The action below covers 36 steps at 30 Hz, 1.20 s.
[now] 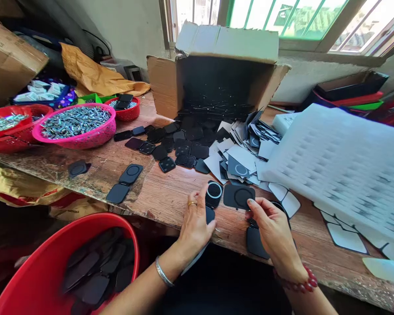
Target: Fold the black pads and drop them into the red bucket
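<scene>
The left arm comes up from the bottom and leans to the right. Its hand, the left hand [196,221], has its back showing and its fingers [201,199] bent. They are closed on a black folding piece [210,214] with a pale ring on its top part. The pointing finger reaches up along the left side, and the thumb is low on the right side. A silver bangle [163,272] is on the wrist and a gold ring [192,203] is on one finger.

The right arm comes from the bottom right and leans to the left. The right hand [277,232] is over the counter [170,192], with its thumb and fingers pinched together on the right edge of a flat black card [231,195]. The card has a dark ring on it and is just beside the folding piece. Red beads [307,280] go around this wrist.

Under the right hand is another black piece [256,243]. Past the hands are a heap of cards [241,159] and an open cardboard box [162,85]. A red tub [36,273] is at the lower left.
</scene>
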Each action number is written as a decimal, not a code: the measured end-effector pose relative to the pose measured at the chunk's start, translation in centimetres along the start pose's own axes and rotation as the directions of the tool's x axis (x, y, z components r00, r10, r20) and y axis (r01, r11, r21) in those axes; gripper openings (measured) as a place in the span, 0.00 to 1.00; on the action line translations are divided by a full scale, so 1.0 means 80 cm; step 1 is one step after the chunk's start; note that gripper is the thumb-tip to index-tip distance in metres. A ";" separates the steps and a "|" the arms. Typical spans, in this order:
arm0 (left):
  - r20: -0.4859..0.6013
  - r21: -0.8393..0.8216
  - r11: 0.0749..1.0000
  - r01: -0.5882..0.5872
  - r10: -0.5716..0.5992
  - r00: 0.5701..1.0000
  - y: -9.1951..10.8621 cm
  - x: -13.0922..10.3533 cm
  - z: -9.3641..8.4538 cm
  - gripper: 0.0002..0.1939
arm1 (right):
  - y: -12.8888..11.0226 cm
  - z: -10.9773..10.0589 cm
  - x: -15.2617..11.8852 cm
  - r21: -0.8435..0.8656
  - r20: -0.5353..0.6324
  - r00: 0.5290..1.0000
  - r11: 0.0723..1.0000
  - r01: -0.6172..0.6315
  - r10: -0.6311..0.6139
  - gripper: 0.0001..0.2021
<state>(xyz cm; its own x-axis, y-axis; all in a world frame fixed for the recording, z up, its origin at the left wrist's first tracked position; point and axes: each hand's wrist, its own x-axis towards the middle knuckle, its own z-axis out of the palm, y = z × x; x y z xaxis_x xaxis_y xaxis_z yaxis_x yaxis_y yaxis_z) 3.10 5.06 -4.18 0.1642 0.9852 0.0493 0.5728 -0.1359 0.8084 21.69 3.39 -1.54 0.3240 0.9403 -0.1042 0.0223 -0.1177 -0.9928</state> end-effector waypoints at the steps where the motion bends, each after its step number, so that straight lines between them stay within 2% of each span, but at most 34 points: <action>1: 0.019 -0.017 1.000 0.013 -0.013 1.000 -0.005 0.005 -0.006 0.53 | 0.001 -0.003 0.001 -0.012 0.014 1.000 1.000 -0.013 0.013 0.17; 4: 0.113 -0.079 0.986 0.149 -0.139 0.984 -0.020 0.022 -0.027 0.51 | 0.002 -0.007 0.003 -0.061 0.101 0.994 0.998 -0.025 0.031 0.17; 6: 0.217 -0.148 0.958 0.246 -0.211 0.953 -0.028 0.029 -0.041 0.42 | 0.004 -0.007 0.004 -0.096 0.171 0.985 0.995 -0.011 0.027 0.18; 8: 0.341 -0.249 0.920 0.304 -0.210 0.916 -0.030 0.031 -0.052 0.27 | 0.006 -0.007 0.006 -0.105 0.225 0.973 0.994 -0.017 0.040 0.18; 10: 0.438 -0.345 0.867 0.359 -0.189 0.879 -0.028 0.026 -0.060 0.18 | 0.006 -0.007 0.006 -0.074 0.269 0.960 0.995 -0.064 0.082 0.17; 14: 0.500 -0.449 0.765 0.462 -0.213 0.839 -0.014 0.009 -0.067 0.14 | -0.001 -0.008 0.002 0.002 0.327 0.925 0.979 -0.203 0.191 0.19; 18: 0.496 -0.461 0.743 0.485 -0.237 0.835 0.001 0.000 -0.066 0.10 | -0.008 -0.007 -0.008 0.001 0.345 0.899 0.958 -0.287 0.269 0.21; 22: 0.532 -0.439 0.759 0.480 -0.211 0.820 0.008 0.004 -0.059 0.12 | -0.010 -0.007 -0.016 0.068 0.383 0.869 0.929 -0.364 0.312 0.21; 29: 0.599 -0.420 0.793 0.442 -0.123 0.791 0.008 0.003 -0.050 0.15 | -0.014 -0.014 -0.018 0.122 0.433 0.851 0.916 -0.382 0.297 0.19; 36: 0.631 -0.372 0.834 0.407 -0.094 0.770 0.022 0.002 -0.058 0.15 | -0.014 -0.017 -0.022 0.102 0.442 0.843 0.916 -0.387 0.306 0.21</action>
<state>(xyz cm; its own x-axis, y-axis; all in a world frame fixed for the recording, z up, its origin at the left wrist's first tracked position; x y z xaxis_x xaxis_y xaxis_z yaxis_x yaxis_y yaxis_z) 0.44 5.42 -0.04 0.5793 0.7057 -0.4079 0.2455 0.3261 0.9129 22.36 1.42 -0.19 -0.1381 0.8978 -0.4182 -0.2016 -0.4389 -0.8756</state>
